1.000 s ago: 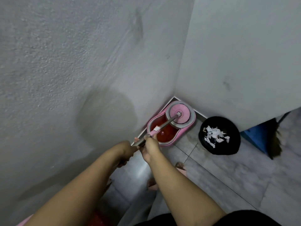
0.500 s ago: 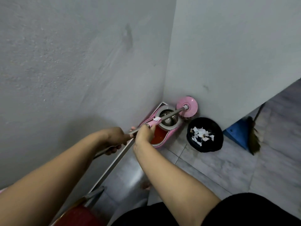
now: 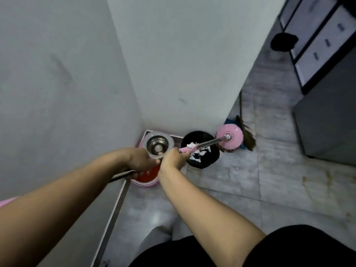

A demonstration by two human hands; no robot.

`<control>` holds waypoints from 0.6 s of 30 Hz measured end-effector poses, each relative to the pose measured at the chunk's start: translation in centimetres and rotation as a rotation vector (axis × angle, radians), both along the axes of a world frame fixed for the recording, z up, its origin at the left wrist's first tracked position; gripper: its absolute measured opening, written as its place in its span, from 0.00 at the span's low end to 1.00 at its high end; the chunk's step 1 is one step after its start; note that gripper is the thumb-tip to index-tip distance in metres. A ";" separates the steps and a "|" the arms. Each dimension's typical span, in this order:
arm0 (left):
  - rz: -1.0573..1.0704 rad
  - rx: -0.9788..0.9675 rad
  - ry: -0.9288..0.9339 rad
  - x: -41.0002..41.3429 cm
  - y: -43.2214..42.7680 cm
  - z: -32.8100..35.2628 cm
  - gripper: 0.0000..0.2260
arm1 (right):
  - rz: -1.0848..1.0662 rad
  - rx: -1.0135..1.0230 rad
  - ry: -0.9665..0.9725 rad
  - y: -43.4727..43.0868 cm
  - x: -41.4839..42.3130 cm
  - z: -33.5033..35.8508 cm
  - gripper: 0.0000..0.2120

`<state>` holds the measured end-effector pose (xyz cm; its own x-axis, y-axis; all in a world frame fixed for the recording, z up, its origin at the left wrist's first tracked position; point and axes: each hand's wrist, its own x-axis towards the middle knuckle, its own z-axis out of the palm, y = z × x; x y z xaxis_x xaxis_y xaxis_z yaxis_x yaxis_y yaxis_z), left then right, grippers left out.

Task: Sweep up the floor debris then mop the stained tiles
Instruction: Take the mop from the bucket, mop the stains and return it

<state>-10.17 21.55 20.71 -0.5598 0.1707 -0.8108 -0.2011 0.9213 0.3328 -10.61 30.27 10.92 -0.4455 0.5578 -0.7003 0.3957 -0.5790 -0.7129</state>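
Head view, looking down into a wall corner.

Step in hand: mopping, early stage. Sweeping judged complete, from white paper debris (image 3: 195,157) lying in the black bin (image 3: 194,134) and from the broom (image 3: 248,137) leaning untouched against the wall.

Grasp: left hand (image 3: 140,160) wrapped round the upper part of the mop pole (image 3: 208,144); right hand (image 3: 173,158) clenched round the pink grip section lower down, just ahead of the left. Neither hand released.

Position of mop: pole slanting across the bin. Pink mop head (image 3: 229,136) held to the right of the bin, near the broom and well clear of the spin bucket (image 3: 144,183). Probably off the floor, though blur prevents certainty.

Next move:
- Swing the head rightward and back toward the body.
- Keep the pole above the bin rim to avoid tipping the bin.
- Lower the head flat onto the stained tiles (image 3: 308,182).
- Press and stroke along the brownish marks.

Count:
- Mop: 1.
- Spin bucket: 1, with 1 perforated spinner basket (image 3: 157,144) and 1 red water well (image 3: 149,175).
- Bin: 1, holding several scraps.
- Broom: 1.
- Hands: 2, both on the pole.
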 end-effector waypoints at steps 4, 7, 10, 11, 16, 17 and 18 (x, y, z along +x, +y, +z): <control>-0.174 -0.001 -0.004 -1.9 7.7 -1.0 0.22 | -0.174 -0.035 0.012 7.6 -0.5 -1.3 0.29; -0.283 -0.010 -0.006 -2.8 14.3 -2.0 0.23 | -0.260 -0.058 0.000 13.7 -0.1 -2.4 0.29; -0.358 -0.017 -0.027 -3.4 20.7 -3.6 0.19 | -0.313 -0.123 0.000 19.9 0.6 -4.1 0.27; -0.382 -0.030 -0.030 -3.6 23.0 -4.2 0.18 | -0.341 -0.169 0.019 22.1 0.9 -4.4 0.26; -0.435 -0.087 -0.096 -3.7 34.5 -7.8 0.19 | -0.461 -0.287 0.058 32.5 2.7 -6.4 0.28; -0.434 -0.094 -0.114 -3.5 36.9 -8.6 0.19 | -0.473 -0.307 0.063 34.7 3.0 -7.2 0.29; -0.430 -0.102 -0.125 -3.3 38.8 -9.3 0.19 | -0.478 -0.326 0.059 36.5 3.3 -7.8 0.30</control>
<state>-13.45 60.35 11.42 -0.3523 0.2823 -0.8923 0.1739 0.9566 0.2339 -7.27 66.74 3.09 -0.2408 0.4665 -0.8511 0.0013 -0.8768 -0.4809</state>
